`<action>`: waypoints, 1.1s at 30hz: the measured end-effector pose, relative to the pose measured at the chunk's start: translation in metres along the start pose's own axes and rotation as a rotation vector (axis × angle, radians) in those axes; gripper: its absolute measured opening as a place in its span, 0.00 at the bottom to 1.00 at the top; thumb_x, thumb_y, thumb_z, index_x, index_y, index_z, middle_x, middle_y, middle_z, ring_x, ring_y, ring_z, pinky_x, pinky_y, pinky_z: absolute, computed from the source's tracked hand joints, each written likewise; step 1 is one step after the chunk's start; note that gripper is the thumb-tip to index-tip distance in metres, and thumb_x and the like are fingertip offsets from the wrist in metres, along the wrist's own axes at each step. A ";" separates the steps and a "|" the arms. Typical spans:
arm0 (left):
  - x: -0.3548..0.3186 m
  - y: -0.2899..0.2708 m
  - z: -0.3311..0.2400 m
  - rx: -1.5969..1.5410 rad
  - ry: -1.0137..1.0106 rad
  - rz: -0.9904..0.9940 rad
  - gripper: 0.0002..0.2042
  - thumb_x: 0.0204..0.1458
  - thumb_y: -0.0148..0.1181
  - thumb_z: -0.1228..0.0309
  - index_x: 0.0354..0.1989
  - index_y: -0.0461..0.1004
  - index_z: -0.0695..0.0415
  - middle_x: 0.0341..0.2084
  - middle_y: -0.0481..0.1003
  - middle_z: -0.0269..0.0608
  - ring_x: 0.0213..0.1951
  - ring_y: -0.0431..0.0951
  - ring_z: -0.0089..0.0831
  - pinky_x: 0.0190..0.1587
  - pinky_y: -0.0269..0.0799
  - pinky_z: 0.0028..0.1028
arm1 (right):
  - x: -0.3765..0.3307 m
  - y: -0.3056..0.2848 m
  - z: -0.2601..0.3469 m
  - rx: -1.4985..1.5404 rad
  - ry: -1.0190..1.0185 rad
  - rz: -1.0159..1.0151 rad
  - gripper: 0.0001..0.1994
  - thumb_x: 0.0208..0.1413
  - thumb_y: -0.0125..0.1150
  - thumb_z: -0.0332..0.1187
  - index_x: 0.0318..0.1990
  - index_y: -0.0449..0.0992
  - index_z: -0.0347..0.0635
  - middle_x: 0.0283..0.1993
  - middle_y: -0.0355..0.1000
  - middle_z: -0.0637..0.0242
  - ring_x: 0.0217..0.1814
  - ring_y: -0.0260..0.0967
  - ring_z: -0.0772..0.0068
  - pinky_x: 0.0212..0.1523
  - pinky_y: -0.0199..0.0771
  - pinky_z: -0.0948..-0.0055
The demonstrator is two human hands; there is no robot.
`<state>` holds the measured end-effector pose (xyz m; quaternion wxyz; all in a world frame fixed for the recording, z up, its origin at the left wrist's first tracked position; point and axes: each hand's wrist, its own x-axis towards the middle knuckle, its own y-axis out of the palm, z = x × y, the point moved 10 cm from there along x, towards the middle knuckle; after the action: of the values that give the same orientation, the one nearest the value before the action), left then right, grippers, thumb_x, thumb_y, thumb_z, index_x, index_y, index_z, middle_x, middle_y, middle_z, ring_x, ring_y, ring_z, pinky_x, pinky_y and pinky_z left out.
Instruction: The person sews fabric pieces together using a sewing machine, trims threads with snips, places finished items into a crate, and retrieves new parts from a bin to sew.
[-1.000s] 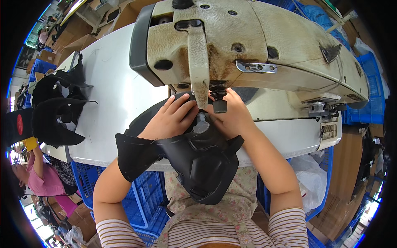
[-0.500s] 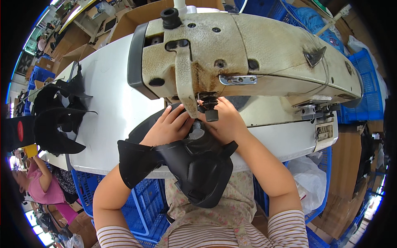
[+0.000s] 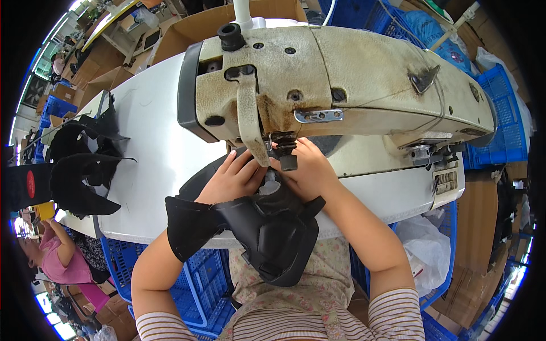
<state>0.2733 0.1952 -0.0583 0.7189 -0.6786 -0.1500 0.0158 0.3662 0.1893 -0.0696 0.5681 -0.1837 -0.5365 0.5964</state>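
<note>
A black moulded, padded piece with side flaps (image 3: 284,238) hangs over the front edge of the white sewing table, its far part under the head of a cream sewing machine (image 3: 375,79). My left hand (image 3: 232,177) presses on the piece left of the needle area, fingers close together and bent over it. On the other side, my right hand (image 3: 310,170) grips the same piece; its fingertips are partly hidden behind the machine head. A small pale patch (image 3: 269,186) shows on the piece between my hands. The needle and the stitching spot are hidden from view.
More black shaped pieces (image 3: 85,182) lie at the table's left end. Blue crates (image 3: 199,284) stand below the table, one at the right holding clear plastic bags (image 3: 421,250). Cardboard boxes (image 3: 472,227) stand at the right. A person in pink (image 3: 60,253) is at the far left.
The whole view has shifted slightly, so the machine sits a little lower in the picture. Both hands stay on the black piece, with hardly any movement against it.
</note>
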 end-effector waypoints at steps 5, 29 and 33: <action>0.001 0.000 0.000 -0.035 -0.027 0.038 0.21 0.49 0.52 0.68 0.52 0.70 0.61 0.53 0.65 0.46 0.61 0.62 0.44 0.59 0.63 0.48 | 0.000 0.001 -0.001 -0.009 0.019 0.033 0.20 0.49 0.58 0.32 0.52 0.74 0.60 0.58 0.69 0.63 0.56 0.68 0.57 0.63 0.60 0.51; 0.004 0.005 -0.018 0.135 -0.046 0.233 0.22 0.47 0.53 0.70 0.53 0.69 0.65 0.54 0.65 0.53 0.58 0.66 0.51 0.56 0.66 0.39 | 0.007 -0.028 0.021 0.283 0.119 0.401 0.17 0.56 0.53 0.51 0.34 0.80 0.49 0.35 0.75 0.63 0.49 0.69 0.60 0.56 0.62 0.52; 0.005 0.002 -0.010 -0.009 -0.097 0.212 0.27 0.40 0.57 0.73 0.54 0.69 0.65 0.55 0.64 0.50 0.58 0.66 0.50 0.59 0.64 0.42 | 0.002 -0.028 0.028 0.152 0.045 0.301 0.17 0.51 0.60 0.49 0.32 0.78 0.45 0.39 0.74 0.60 0.51 0.67 0.57 0.58 0.61 0.49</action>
<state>0.2806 0.1872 -0.0592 0.7021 -0.6922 -0.1121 0.1238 0.3563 0.1724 -0.0350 0.4963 -0.2318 -0.4434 0.7095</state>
